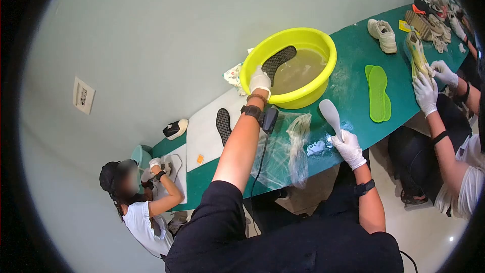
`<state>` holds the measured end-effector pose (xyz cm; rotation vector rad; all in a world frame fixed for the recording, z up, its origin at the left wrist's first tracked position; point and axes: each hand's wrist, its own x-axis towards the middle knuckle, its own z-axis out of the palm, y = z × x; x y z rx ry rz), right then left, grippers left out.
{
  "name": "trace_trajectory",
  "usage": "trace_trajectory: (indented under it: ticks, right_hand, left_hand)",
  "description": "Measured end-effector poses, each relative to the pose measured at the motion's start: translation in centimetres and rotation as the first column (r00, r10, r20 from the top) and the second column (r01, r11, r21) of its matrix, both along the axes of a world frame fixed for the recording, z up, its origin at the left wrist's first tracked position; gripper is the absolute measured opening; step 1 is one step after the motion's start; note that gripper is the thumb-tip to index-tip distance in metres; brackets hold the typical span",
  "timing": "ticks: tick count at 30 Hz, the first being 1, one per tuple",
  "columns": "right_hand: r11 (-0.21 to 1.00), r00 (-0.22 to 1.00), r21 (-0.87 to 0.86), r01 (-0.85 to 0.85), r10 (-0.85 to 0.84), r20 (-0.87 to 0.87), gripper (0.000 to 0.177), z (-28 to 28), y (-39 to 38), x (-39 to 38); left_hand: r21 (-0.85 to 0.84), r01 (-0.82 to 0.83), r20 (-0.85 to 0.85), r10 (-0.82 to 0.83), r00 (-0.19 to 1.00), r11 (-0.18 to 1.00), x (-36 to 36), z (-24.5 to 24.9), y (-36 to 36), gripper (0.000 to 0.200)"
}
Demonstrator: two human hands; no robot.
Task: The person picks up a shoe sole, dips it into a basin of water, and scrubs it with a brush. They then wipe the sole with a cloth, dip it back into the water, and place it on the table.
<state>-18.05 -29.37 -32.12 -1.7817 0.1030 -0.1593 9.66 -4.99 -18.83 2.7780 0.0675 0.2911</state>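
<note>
My left hand (259, 80), in a white glove, grips a dark mesh insole (279, 61) at the near rim of a yellow basin (323, 86) that holds murky water. The insole leans partly inside the basin. In a white glove too, my right hand (348, 147) holds a white brush (331, 114) by its handle above the green table (353, 55), just right of the basin.
A second dark insole (223, 125) lies on a white sheet. Clear plastic wrap (290, 146) hangs at the table edge. Two green insoles (377, 92) and a white sneaker (382, 35) lie right of the basin. One seated person works at each end of the table.
</note>
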Motion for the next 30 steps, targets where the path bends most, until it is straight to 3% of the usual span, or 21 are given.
trace_trajectory:
  ticks: [1, 4, 7, 12, 15, 18, 21, 22, 26, 29, 30]
  right_hand:
    - [1.000, 1.000, -0.018, 0.005, -0.005, 0.005, 0.024, 0.3, 0.0, -0.1]
    - [1.000, 1.000, 0.022, 0.011, -0.011, 0.004, 0.025, -0.1, 0.2, 0.0]
    - [0.999, 1.000, 0.036, 0.005, -0.006, 0.017, 0.026, -1.0, 0.2, 0.2]
    - [1.000, 1.000, 0.003, 0.010, -0.010, 0.014, 0.025, -1.1, 0.1, 0.3]
    - [1.000, 1.000, -0.024, 0.016, -0.015, 0.011, 0.025, -0.4, 0.1, 0.1]
    - [0.999, 1.000, -0.050, -0.007, 0.006, -0.015, 0.026, 0.2, -0.1, -0.2]
    - [0.999, 1.000, -0.031, 0.010, -0.010, 0.026, 0.026, 0.1, 0.0, -0.2]
    - [0.997, 1.000, -0.070, 0.014, -0.013, 0.016, 0.026, 0.7, 0.0, -0.4]
    - [0.997, 0.999, -0.072, 0.027, -0.026, 0.027, 0.027, 0.3, 0.1, -0.2]
    - [0.997, 0.999, -0.066, 0.027, -0.025, 0.033, 0.025, -0.3, 0.2, -0.2]
    - [0.998, 0.999, -0.054, 0.025, -0.023, 0.039, 0.025, -0.5, 0.2, -0.2]
  left_hand:
    - [-0.020, 0.005, 0.023, -0.005, 1.000, 1.000, -0.4, 0.2, 0.0, 0.039]
    - [0.211, 0.187, 0.005, -0.192, 0.981, 0.959, 0.6, -1.7, 0.5, 0.036]
    - [0.334, 0.218, -0.209, -0.154, 0.966, 0.917, 1.4, -1.9, 0.2, 0.035]
    - [0.042, 0.016, 0.096, -0.020, 0.995, 0.999, -0.8, 0.0, -0.4, 0.036]
    - [0.056, 0.072, 0.026, -0.074, 0.997, 0.996, -1.2, -0.1, -0.3, 0.037]
    - [0.260, 0.237, -0.239, -0.175, 0.955, 0.936, 0.0, -0.5, -0.1, 0.037]
    - [0.261, 0.169, -0.269, -0.096, 0.958, 0.950, -0.1, -0.4, -0.5, 0.034]
    - [0.181, 0.087, -0.120, -0.066, 0.991, 0.980, 0.4, -1.1, -0.3, 0.034]
    - [-0.072, -0.101, 0.154, 0.111, 0.982, 0.992, 0.4, -1.1, 0.4, 0.034]
    - [-0.341, 0.008, -0.003, -0.010, 1.000, 0.940, 1.1, -1.6, 1.3, 0.050]
    - [-0.254, 0.092, -0.033, -0.104, 0.994, 0.963, 1.2, -1.7, 1.4, 0.053]
